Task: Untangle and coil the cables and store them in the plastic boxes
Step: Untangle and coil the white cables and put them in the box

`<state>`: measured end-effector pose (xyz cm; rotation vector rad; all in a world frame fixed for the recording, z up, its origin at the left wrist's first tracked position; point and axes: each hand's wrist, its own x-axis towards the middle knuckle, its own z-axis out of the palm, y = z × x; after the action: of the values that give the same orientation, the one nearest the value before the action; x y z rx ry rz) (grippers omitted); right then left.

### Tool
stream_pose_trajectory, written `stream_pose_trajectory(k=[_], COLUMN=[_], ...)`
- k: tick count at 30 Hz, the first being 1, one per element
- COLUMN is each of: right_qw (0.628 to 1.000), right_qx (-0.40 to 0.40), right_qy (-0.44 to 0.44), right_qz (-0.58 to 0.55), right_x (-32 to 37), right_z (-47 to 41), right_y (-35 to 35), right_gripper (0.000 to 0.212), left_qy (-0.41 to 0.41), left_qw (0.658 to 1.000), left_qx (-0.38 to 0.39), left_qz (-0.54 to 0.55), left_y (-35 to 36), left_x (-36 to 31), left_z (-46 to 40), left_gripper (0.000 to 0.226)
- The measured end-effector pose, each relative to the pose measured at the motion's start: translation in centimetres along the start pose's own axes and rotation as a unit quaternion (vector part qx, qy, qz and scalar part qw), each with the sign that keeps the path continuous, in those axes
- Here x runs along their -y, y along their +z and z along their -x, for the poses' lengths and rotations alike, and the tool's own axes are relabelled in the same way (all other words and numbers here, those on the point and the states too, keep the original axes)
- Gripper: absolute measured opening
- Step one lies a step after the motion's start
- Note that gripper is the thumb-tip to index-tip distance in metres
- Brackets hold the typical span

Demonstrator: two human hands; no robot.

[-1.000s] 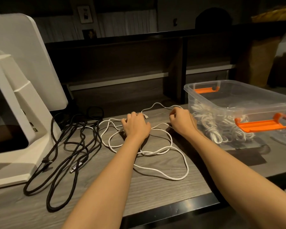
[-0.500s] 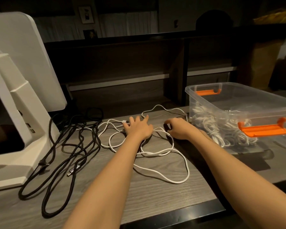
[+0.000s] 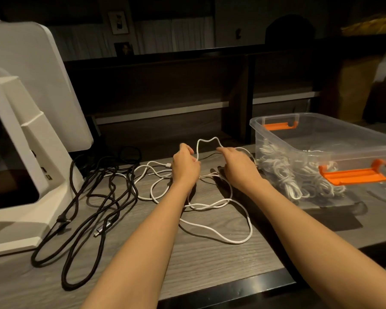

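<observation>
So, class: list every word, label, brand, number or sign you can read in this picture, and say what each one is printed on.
No text can be read in this picture.
white device: no brand or label shows.
plastic box: its clear walls and orange handles show no marking.
framed picture on the back wall: too small and dark to read.
white cable and black cables: no print visible.

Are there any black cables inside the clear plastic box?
No, the clear box holds only white cables; the black cables lie on the table.
</observation>
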<state>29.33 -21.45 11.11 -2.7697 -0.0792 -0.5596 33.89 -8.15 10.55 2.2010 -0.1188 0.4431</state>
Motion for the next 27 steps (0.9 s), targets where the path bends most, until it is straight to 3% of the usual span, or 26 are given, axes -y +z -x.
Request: stream_pose_trajectory(k=[3,6,11,14,17,22,27], right_qw=[0.998,0.998,0.995,0.990,0.993,0.993,0.986], right_qx=[-0.027,-0.027,-0.020,-0.058,-0.055,-0.091,-0.139], right_qy=[-0.025,-0.039,-0.040,-0.068,-0.074,-0.064,-0.075], right_qz=[-0.058,-0.042,-0.093,-0.105,-0.078,-0.042,-0.053], right_x=[-0.2,-0.6,-1.0,-0.9,-0.9,-2.1,-0.8], right_z=[0.2,0.0,0.1,0.0,-0.4,-0.8,-0.3], right_y=[0.0,0.4,0.4,0.1,0.5,1.1,0.9], right_gripper=[0.078,0.085,0.094,0.098,0.074,0.018,0.028], left_qy=[-0.039,-0.035,-0.028,0.007,0.042,0.053,0.005], left_qw=[0.985,0.965,0.967,0.948,0.944,0.969,0.971], left_qx=[0.115,0.222,0.197,0.264,0.293,0.185,0.181], left_qz=[0.122,0.131,0.160,0.180,0.145,0.157,0.158], left_y=[-1.2,-1.9,-1.6,-2.2,-2.6,-2.1,-1.6], left_x=[-1.5,-2.1,-2.2,-2.3,-2.7,-1.4,-1.8], left_z=[0.5,1.3,1.4,2.0,2.2,1.7,1.3], left_gripper=[0.034,0.031,0.036,0.040,0.054,0.044,0.040])
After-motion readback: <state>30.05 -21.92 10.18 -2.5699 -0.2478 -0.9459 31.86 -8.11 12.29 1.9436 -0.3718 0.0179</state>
